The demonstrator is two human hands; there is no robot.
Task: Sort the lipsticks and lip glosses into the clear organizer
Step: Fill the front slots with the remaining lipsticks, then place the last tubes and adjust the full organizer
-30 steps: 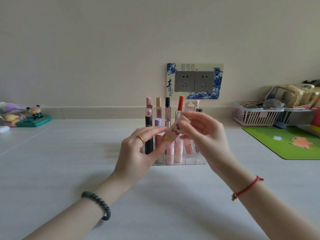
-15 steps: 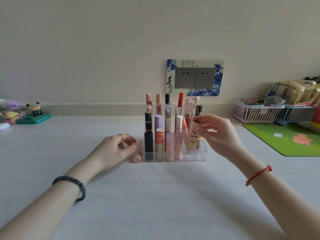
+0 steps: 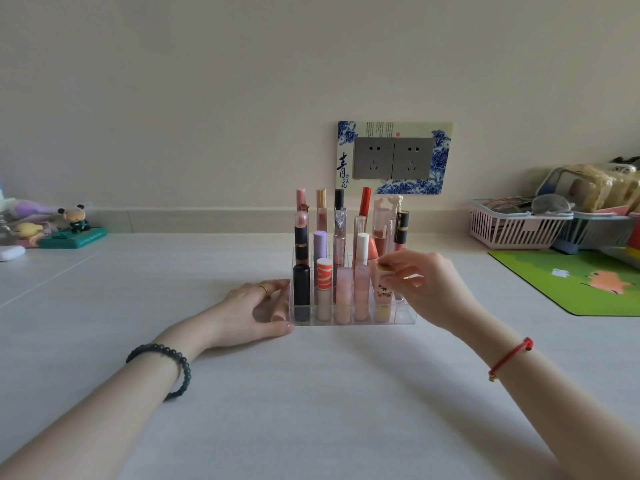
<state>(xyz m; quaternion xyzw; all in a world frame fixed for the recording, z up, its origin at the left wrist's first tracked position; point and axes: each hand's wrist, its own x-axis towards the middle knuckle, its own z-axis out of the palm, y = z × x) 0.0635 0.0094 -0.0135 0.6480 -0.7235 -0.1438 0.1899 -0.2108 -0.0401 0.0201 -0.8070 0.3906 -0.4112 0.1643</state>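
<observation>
I find the right hand (image 3: pixel 429 289) over the front row of the clear organizer (image 3: pixel 403 318), its fingers (image 3: pixel 393 268) clamped on the gold cap of a pink printed lip gloss (image 3: pixel 382 296). That tube stands upright in the front-row compartment directly under the fingers, its base seemingly at or close to the floor of the slot; through the clear wall I cannot tell whether it is fully seated.

The left hand (image 3: pixel 258 308) lies flat on the table (image 3: pixel 311 393), holding nothing, its fingers spread and touching the organizer's wall on the side away from the right hand.

One front compartment, on the outer side of the right fingers, appears vacant. I see no loose lipsticks on the table, so I judge sorting close to complete.

Risks noted:
- Tall tubes stand just behind the right fingers. A careless withdrawal could catch one and tip it into its neighbours.
- If the cap alone is gripped and is loose, lifting could separate it from the tube.
- The organizer looks light. Should the left hand leave its wall, a sideways nudge could shift it.
</observation>
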